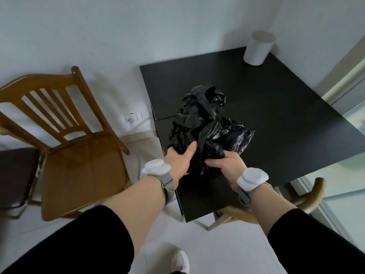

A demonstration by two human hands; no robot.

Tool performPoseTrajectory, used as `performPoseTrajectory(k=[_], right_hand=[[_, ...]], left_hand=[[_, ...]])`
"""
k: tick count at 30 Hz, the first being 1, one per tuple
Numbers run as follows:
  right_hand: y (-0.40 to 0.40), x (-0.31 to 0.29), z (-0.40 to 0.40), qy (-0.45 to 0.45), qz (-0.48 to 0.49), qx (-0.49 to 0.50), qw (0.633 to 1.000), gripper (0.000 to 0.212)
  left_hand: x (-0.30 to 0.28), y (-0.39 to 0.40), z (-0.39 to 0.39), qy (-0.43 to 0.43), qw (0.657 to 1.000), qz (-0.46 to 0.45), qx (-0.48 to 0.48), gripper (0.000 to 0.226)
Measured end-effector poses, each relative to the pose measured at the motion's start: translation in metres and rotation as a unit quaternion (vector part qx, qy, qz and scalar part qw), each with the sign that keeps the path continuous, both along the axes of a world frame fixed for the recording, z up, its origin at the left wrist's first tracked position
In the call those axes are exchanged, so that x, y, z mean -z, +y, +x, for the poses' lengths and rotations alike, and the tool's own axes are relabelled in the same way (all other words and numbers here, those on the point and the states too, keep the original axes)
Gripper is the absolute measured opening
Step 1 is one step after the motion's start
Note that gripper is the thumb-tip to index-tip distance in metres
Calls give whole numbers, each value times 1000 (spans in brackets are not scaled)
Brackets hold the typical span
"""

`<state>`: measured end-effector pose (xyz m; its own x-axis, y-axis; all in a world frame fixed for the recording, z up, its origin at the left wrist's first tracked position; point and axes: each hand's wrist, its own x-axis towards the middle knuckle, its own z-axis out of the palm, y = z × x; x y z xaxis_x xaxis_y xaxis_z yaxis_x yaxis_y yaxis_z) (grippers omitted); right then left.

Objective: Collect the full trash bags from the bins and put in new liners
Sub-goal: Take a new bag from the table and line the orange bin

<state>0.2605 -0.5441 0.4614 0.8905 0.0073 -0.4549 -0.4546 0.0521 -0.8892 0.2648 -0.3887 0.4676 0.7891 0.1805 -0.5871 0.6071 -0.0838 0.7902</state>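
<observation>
Both hands gripping black trash bag (205, 123), left hand (180, 160), right hand (229, 165)

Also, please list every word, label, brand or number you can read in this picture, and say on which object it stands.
None: no readable text shows.
White cylinder on the black table: plain.
Black trash bag: no print.
Wall socket: no legible marking.
Wrist devices: no legible marking.

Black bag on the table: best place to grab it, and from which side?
Probably the near lower end of the black bag, from the table's front edge. The plastic bunches there into graspable folds, and the left hand and right hand already hold it there. The far crumpled end looks loose and likelier to slip.
</observation>
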Motion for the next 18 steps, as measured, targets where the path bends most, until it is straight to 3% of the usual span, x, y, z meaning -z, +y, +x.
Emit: performPoseTrajectory(k=[3, 6, 7, 10, 12, 15, 18], right_hand=[[5, -2, -4, 8, -89, -81, 993, 25], [13, -1, -1, 6, -172, -93, 981, 40], [17, 0, 1, 0, -152, -72, 986, 42], [38, 1, 10, 7, 29, 11, 999, 39], [57, 0, 19, 28, 120, 46, 991, 50], [93, -1, 26, 51, 116, 30, 991, 76], [135, 8, 21, 53, 8, -10, 999, 40]], left_hand=[[1, 18, -1, -30, 998, 11, -62, 51], [-3, 46, -9, -55, 994, 48, -75, 56], [-5, 55, -12, -58, 993, 68, -77, 57], [-7, 86, -24, -65, 990, 110, -53, 57], [-7, 108, -34, -67, 987, 141, -22, 57], [-3, 141, -54, -51, 991, 121, -24, 69], [3, 180, -79, -20, 993, 4, -117, 74]])
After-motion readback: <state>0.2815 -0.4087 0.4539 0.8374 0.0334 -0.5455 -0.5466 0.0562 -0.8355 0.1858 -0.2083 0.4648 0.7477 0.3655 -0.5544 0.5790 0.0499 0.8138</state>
